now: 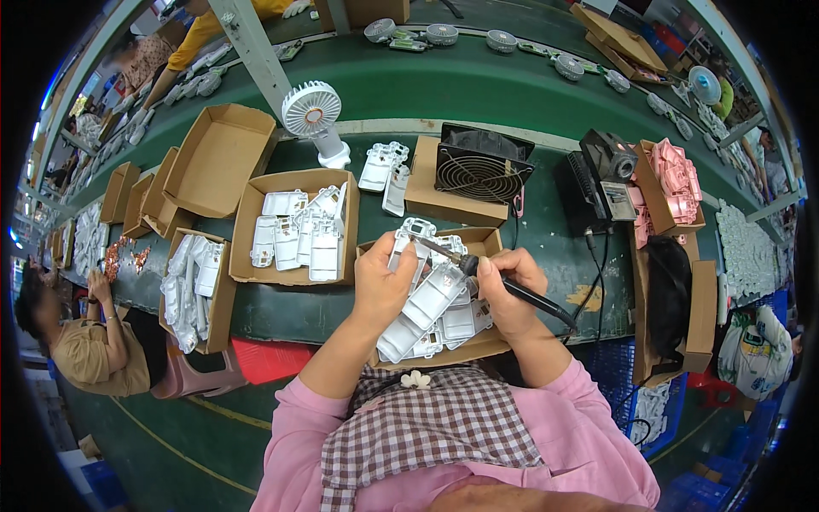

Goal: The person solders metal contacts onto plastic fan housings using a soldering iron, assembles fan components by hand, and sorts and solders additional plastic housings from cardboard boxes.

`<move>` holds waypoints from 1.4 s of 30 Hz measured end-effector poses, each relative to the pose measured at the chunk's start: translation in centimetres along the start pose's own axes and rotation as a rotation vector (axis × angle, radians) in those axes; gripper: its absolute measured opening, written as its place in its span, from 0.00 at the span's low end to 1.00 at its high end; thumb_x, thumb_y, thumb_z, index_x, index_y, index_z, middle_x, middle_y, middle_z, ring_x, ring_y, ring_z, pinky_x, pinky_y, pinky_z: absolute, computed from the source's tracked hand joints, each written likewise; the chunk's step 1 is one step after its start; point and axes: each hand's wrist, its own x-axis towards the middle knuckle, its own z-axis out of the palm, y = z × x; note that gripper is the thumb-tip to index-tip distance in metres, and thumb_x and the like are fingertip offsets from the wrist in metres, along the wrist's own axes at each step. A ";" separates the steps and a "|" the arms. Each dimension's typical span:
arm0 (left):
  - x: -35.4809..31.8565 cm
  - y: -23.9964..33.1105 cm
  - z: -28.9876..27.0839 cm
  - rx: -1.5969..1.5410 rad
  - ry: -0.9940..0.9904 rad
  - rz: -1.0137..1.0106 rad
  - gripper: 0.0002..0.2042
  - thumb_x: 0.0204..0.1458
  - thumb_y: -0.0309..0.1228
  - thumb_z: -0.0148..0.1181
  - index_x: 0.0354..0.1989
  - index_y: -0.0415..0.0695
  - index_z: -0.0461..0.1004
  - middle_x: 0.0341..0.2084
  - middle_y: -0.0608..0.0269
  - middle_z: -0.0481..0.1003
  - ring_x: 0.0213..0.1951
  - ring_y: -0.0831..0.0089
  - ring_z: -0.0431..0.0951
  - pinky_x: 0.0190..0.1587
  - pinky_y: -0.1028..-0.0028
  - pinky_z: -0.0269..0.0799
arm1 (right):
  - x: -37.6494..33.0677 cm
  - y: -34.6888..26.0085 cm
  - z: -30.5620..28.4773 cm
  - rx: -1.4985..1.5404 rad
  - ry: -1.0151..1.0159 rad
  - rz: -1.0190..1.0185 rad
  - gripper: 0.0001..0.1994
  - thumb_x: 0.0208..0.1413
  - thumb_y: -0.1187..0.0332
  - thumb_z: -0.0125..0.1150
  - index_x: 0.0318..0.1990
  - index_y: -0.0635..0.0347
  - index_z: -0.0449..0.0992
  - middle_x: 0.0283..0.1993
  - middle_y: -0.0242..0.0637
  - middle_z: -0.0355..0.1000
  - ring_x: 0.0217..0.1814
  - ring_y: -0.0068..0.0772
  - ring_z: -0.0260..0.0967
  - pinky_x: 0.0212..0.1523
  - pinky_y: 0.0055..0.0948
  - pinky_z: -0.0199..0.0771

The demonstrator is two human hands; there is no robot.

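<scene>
Head view, left hand [381, 286] gripping white plastic shell [424, 309], right hand [509, 290] pinching soldering iron [478, 271], seemingly over brown cardboard box [487, 241]

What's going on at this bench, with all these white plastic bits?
A person in a pink top sits at a green workbench. Their left hand holds a white plastic housing part tilted over an open cardboard box of similar parts. Their right hand grips a black soldering iron, its tip resting at the upper end of the part. More boxes of white parts, a small white fan and a black extractor fan stand behind. Other people work nearby.
</scene>
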 end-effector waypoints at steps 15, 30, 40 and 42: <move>0.1 -0.1 0.0 -0.002 -0.005 0.001 0.07 0.57 0.25 0.52 0.40 0.37 0.74 0.25 0.67 0.77 0.26 0.83 0.76 0.28 0.80 0.71 | 0.1 -0.3 0.1 -0.034 -0.014 0.043 0.09 0.52 0.73 0.65 0.28 0.63 0.70 0.22 0.31 0.72 0.22 0.14 0.64 0.22 0.17 0.64; -0.4 2.9 -2.2 0.608 0.052 0.310 0.11 0.57 0.35 0.54 0.39 0.39 0.73 0.31 0.48 0.76 0.34 0.54 0.78 0.34 0.64 0.71 | 0.0 -0.5 -0.3 0.132 0.125 -0.062 0.08 0.59 0.73 0.54 0.30 0.59 0.62 0.23 0.31 0.60 0.18 0.17 0.55 0.17 0.17 0.60; 4.9 2.4 -14.5 1.054 -0.088 -0.134 0.48 0.33 0.37 0.76 0.63 0.32 0.54 0.55 0.36 0.65 0.58 0.50 0.66 0.59 0.65 0.63 | 0.2 -0.8 -0.6 0.162 0.073 -0.038 0.07 0.56 0.77 0.57 0.30 0.61 0.64 0.21 0.30 0.63 0.20 0.14 0.56 0.21 0.16 0.55; 5.3 1.3 -14.5 1.084 -0.084 -0.147 0.45 0.35 0.36 0.75 0.62 0.31 0.56 0.53 0.37 0.67 0.56 0.51 0.69 0.58 0.65 0.64 | 0.2 -0.8 -0.6 0.160 0.073 -0.025 0.07 0.56 0.77 0.58 0.30 0.61 0.64 0.22 0.29 0.63 0.21 0.14 0.55 0.22 0.16 0.54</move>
